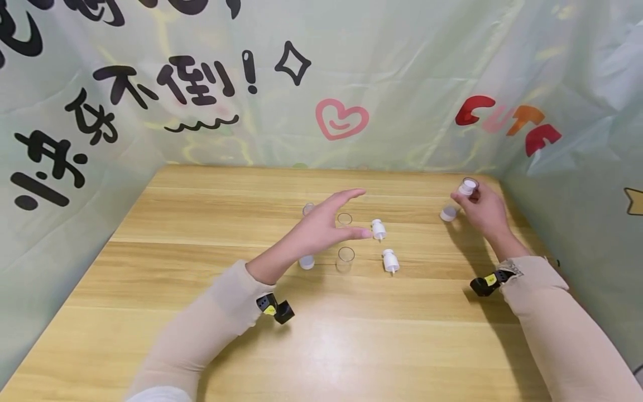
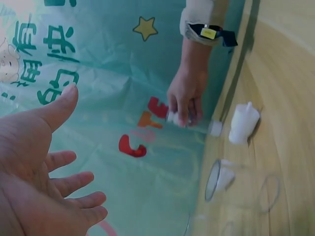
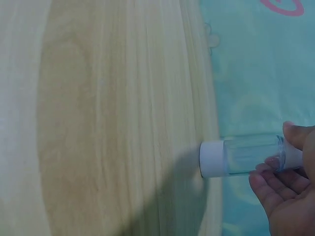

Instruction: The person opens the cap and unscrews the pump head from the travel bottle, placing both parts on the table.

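Note:
My right hand (image 1: 484, 211) holds a clear cylindrical bottle near its upper rim, at the right back of the table. The bottle has a white base (image 3: 212, 159), a see-through body (image 3: 246, 155) and a white piece (image 1: 468, 187) at its top. It stands upright, its base at the table. My left hand (image 1: 324, 226) is held above the table with fingers spread and nothing in its grasp; the left wrist view shows its palm (image 2: 34, 182). Nearest to it are two white pump-like pieces (image 1: 379, 229) with thin tips and a clear cylinder (image 1: 345, 261).
Another clear cylinder (image 1: 344, 219) stands behind the first. Partly behind my left arm are a further clear cylinder (image 1: 308, 209) and a white-based piece (image 1: 306, 262). The wooden table (image 1: 321, 352) meets printed cloth walls (image 1: 402, 84) at back and sides.

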Available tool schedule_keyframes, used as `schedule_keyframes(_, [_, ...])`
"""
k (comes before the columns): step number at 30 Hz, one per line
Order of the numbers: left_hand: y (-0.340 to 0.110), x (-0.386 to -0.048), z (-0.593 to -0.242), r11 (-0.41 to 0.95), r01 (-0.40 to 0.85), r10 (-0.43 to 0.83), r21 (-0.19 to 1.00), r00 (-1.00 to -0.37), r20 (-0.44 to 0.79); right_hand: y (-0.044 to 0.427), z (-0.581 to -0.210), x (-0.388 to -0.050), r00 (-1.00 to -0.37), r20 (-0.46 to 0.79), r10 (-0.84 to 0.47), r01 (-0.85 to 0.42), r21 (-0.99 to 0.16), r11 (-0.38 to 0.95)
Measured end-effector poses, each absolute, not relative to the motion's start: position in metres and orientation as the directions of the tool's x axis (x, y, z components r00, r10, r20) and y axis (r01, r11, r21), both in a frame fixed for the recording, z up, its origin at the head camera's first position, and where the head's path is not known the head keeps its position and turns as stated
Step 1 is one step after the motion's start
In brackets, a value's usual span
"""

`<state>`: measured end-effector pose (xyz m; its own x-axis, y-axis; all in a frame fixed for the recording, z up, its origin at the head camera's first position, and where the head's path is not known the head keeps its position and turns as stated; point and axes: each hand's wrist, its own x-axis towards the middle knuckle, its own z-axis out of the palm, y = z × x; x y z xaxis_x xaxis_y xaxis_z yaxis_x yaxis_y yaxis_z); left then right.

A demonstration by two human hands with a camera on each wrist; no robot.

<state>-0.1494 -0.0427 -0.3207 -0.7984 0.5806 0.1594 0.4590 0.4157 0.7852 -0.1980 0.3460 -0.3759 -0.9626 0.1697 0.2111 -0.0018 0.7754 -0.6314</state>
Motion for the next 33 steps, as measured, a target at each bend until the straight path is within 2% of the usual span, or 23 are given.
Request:
schedule_keyframes(18, [0.009,-0.141,-0.326,0.385,0.476,0.629,0.79,-0.762,0.152,0.344,-0.372,-0.18,-0.987,0.14,0.081,-0.026,-0.633,0.774])
schedule_keyframes(33, [0.046,-0.143,-0.333,0.394,0.481,0.651,0.783,-0.748,0.131,0.342,-0.371,-0.166,-0.982,0.187,0.03,-0.09,-0.599,0.796])
